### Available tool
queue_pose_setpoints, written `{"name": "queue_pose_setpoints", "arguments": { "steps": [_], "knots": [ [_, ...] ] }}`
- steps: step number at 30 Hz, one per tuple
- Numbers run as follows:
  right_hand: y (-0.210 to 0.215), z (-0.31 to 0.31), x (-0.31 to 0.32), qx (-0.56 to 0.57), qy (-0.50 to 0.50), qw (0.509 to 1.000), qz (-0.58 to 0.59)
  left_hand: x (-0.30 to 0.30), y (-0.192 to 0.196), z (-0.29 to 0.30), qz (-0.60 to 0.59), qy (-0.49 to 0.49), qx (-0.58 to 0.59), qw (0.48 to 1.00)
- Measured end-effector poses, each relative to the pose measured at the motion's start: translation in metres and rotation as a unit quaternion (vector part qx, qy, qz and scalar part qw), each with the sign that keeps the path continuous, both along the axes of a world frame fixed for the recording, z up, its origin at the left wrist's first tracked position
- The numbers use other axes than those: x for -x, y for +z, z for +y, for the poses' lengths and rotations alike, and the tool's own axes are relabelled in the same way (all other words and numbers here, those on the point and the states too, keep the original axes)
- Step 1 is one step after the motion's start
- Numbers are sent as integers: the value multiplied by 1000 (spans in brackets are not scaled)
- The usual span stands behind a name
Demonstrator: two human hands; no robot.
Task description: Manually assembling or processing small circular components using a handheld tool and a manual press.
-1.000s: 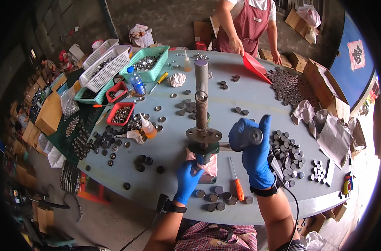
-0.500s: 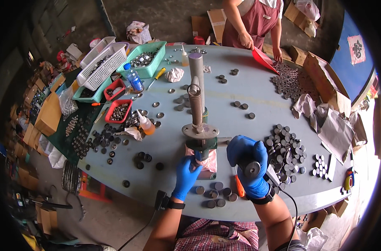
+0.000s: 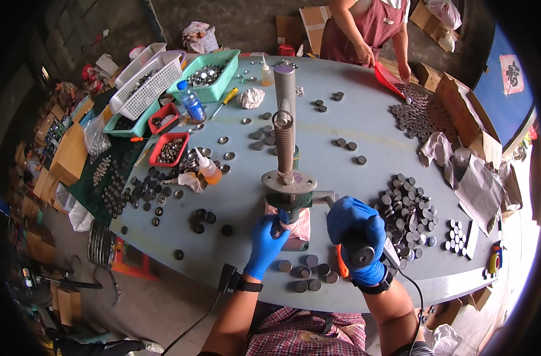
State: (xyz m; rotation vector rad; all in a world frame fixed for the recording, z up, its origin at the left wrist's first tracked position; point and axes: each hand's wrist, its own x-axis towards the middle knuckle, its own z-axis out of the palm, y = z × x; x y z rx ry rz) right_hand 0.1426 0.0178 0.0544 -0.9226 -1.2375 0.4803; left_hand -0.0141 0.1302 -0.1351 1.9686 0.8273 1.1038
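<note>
A hand-operated press [image 3: 289, 183] with a coil spring and round flange stands mid-table, its base wrapped in pinkish cloth [image 3: 301, 228]. My left hand [image 3: 263, 242], in a blue glove, is closed with its fingertips under the press's ram; what they pinch is hidden. To the right, my blue-gloved right hand [image 3: 358, 228] wraps round the press lever handle, whose dark round end [image 3: 362, 256] points toward me. Several dark round caps [image 3: 306, 272] lie in front of the press. An orange-handled tool [image 3: 342, 261] lies beside my right hand.
A big heap of dark caps [image 3: 408, 213] lies right of my right hand. Red trays [image 3: 169, 149], a green basket [image 3: 220, 77] and glue bottles [image 3: 209, 169] stand at left. Across the table, a person [image 3: 365, 35] holds a red scoop [image 3: 388, 80] by spread discs.
The whole view has shifted slightly, so the table and press sit a little further right. Both hands keep their places at the press, and the lever looks nearly unmoved.
</note>
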Motion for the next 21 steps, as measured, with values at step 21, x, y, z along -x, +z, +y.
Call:
{"name": "queue_pose_setpoints", "arguments": {
  "steps": [21],
  "knots": [
    [-6,3,-21,75,85,984,140,2,11,-9,21,-5,2,1000]
  ]
}}
